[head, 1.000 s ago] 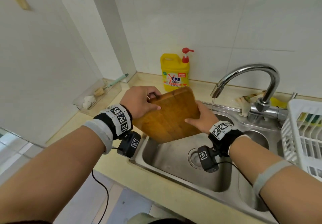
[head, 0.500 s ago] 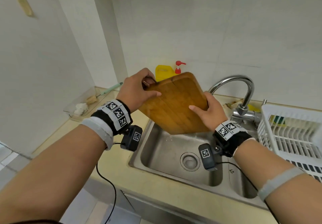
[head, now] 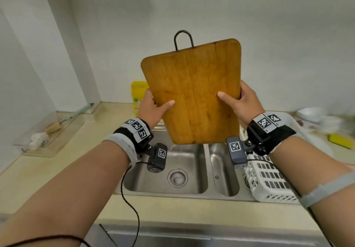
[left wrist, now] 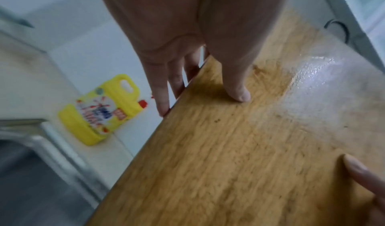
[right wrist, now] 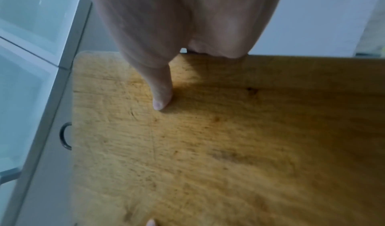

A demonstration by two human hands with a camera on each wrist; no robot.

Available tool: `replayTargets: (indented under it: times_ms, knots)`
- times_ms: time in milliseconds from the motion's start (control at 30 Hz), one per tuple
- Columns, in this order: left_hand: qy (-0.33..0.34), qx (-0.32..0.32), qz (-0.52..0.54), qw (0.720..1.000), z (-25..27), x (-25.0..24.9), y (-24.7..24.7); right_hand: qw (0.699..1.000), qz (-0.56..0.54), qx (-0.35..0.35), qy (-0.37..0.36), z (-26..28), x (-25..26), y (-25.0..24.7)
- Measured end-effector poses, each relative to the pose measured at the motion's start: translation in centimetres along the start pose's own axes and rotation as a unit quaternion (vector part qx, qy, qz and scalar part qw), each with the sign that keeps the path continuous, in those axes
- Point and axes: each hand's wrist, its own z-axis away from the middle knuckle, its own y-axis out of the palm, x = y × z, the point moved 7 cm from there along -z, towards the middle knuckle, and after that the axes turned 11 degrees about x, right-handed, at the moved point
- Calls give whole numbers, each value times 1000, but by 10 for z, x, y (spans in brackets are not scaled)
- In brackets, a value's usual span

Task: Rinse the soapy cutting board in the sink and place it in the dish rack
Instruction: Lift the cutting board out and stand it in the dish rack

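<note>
Both hands: left hand (head: 151, 108) and right hand (head: 244, 102) grip the cutting board (head: 194, 93) by its side edges
Board: upright above the sink (head: 203, 169), long axis vertical
Rack: dish rack (head: 269, 181) lower right, nearer the right hand

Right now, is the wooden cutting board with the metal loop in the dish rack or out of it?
Out. Left hand and right hand hold the wooden cutting board upright above the steel sink, left of the white dish rack.

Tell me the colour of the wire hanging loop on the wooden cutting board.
Dark grey to black metal wire hanging loop, at the top edge of the brown wooden cutting board; clearest in the head view.
</note>
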Motion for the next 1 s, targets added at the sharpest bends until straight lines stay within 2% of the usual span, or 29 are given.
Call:
replayTargets:
  times_ms: [200, 333, 467, 566, 700, 800, 1000]
  knots:
    - [26, 41, -76, 996, -38, -41, 84, 995, 58, -76, 42, 12, -35, -101]
    - [25, 64, -101, 992, -75, -57, 163, 988, 67, -125, 59, 12, -67, -180]
    - [-6, 67, -105, 992, -107, -64, 239, 979, 68, -165, 97, 3, -109, -249]
    - [-57, 85, -109, 989, -125, -55, 291, 971, 73, -185, 135, -4, -152, -285]
    - [-120, 92, -117, 982, -134, -24, 339, 967, 81, -155, 185, -11, -210, -304]
    - [-137, 62, -190, 970, -132, -2, 358, 966, 76, -115, 219, -14, -250, -305]
    - [-199, 59, -211, 955, -123, 37, 380, 954, -18, -26, 299, -17, -306, -289]
